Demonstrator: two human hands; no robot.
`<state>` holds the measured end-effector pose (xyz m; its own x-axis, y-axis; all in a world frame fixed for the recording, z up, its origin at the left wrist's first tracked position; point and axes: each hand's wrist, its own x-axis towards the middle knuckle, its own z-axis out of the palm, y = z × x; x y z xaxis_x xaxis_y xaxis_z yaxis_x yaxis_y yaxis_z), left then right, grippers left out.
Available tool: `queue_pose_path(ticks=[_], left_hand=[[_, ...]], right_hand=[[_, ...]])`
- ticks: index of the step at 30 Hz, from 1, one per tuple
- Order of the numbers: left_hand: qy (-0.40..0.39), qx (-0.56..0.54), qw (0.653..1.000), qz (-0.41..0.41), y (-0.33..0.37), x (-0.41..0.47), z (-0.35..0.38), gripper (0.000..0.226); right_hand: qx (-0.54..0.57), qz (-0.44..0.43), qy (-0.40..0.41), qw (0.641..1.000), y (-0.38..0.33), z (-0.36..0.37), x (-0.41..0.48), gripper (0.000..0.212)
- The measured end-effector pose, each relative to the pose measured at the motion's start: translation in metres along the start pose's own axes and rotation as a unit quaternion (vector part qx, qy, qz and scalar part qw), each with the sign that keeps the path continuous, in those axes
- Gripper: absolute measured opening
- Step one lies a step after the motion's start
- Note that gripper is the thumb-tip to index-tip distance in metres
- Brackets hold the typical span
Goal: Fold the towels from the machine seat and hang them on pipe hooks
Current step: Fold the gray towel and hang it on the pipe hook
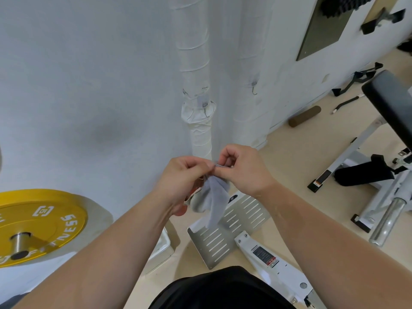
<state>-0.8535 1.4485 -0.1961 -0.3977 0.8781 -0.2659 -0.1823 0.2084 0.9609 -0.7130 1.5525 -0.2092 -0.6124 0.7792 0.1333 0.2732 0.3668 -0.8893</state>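
Observation:
A small grey towel hangs bunched below my two hands, in front of the white wrapped pipes. My left hand grips its upper part, and another pale cloth with a reddish edge shows under that palm. My right hand pinches the towel's top edge or loop between thumb and fingers, right beside the left fingertips. One wire hook sits on the left pipe above my hands. A second hook is fixed on the right pipe. Both hooks are bare.
A yellow weight plate on a bar sticks out at the left. Below my hands are a slotted metal footplate and a white machine frame. A black padded seat and bench legs stand at the right on the beige floor.

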Motion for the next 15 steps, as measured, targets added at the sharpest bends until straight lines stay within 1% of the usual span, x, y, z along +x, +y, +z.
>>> queue_pose_path(ticks=[2, 5, 7, 9, 11, 13, 15], left_hand=[[-0.004, 0.035, 0.999, 0.020, 0.000, 0.000, 0.000, 0.008], [0.010, 0.035, 0.999, 0.010, -0.003, 0.005, -0.001, 0.007], [0.028, 0.046, 0.998, 0.021, -0.004, 0.010, -0.006, 0.009], [0.046, 0.090, 0.994, 0.044, -0.005, 0.015, -0.016, 0.013], [0.051, 0.147, 0.986, 0.053, -0.006, 0.019, -0.029, 0.016], [0.059, 0.208, 0.975, 0.058, -0.011, 0.023, -0.039, 0.017], [0.083, 0.234, 0.967, 0.063, -0.016, 0.026, -0.045, 0.016]], right_hand=[[-0.054, -0.023, -0.007, 0.998, -0.003, -0.003, 0.000, 0.031], [-0.079, -0.042, -0.056, 0.994, -0.001, -0.008, 0.000, 0.033], [-0.140, -0.048, -0.086, 0.985, 0.007, -0.015, 0.001, 0.034], [-0.263, -0.085, -0.108, 0.955, 0.020, -0.023, 0.003, 0.031], [-0.381, -0.128, -0.122, 0.907, 0.030, -0.031, 0.003, 0.023], [-0.442, -0.178, -0.113, 0.872, 0.037, -0.036, 0.004, 0.022], [-0.474, -0.214, -0.096, 0.848, 0.035, -0.040, 0.005, 0.020]])
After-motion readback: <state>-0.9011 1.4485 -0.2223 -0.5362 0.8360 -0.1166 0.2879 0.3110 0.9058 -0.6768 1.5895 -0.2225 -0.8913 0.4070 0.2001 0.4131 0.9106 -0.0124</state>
